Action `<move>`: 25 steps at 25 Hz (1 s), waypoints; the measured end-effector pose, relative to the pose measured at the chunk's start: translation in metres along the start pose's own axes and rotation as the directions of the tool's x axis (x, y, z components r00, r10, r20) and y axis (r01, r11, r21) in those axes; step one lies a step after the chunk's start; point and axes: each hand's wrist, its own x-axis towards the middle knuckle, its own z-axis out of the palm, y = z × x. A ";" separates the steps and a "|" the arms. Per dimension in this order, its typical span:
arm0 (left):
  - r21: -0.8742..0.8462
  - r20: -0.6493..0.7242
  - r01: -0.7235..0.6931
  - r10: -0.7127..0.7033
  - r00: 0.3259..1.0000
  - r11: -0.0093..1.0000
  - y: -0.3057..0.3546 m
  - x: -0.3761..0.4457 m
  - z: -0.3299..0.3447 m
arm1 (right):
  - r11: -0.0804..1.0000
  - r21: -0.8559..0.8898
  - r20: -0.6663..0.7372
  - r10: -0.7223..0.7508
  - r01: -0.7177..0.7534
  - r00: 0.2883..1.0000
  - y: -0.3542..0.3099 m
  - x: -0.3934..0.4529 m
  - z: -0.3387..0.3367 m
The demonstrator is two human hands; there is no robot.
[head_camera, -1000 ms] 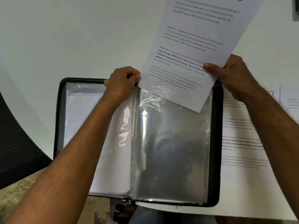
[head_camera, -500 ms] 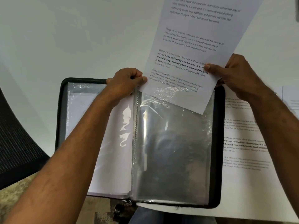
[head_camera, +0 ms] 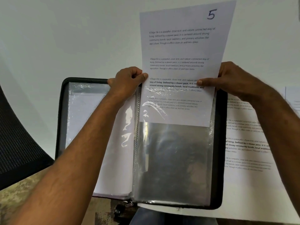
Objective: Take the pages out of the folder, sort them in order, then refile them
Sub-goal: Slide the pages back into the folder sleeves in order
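Observation:
A black zip folder (head_camera: 219,143) lies open on the white table, its clear plastic sleeves spread both ways. The page numbered 5 (head_camera: 183,46) stands upright with its lower third inside the right-hand sleeve (head_camera: 175,159). My left hand (head_camera: 126,82) grips the top edge of that sleeve at the folder's spine, thumb against the page's left edge. My right hand (head_camera: 232,78) pinches the page at its right edge, thumb across the printed text. The left-hand sleeves (head_camera: 84,114) hold white pages.
More printed pages (head_camera: 246,143) lie on the table to the right of the folder, partly under my right forearm. A dark mesh chair (head_camera: 17,143) stands at the left. The table edge runs near the bottom, with speckled floor (head_camera: 19,200) below.
The page has straightened from a tilt and slid down into the right sleeve. My right thumb has moved further onto the sheet. The left hand stays at the sleeve's top.

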 end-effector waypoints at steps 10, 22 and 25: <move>0.025 -0.009 -0.008 0.009 1.000 1.000 -0.001 -0.001 0.000 | 0.999 0.012 -0.035 0.053 -0.053 0.998 -0.003 -0.001 0.002; 0.110 -0.047 -0.045 0.051 0.998 0.993 -0.006 0.001 0.003 | 0.995 0.009 -0.082 0.098 -0.097 0.992 -0.004 0.006 0.005; 0.038 -0.087 -0.032 0.035 0.996 0.999 -0.007 0.003 0.006 | 0.982 -0.137 0.008 0.130 -0.127 0.992 -0.006 0.007 0.001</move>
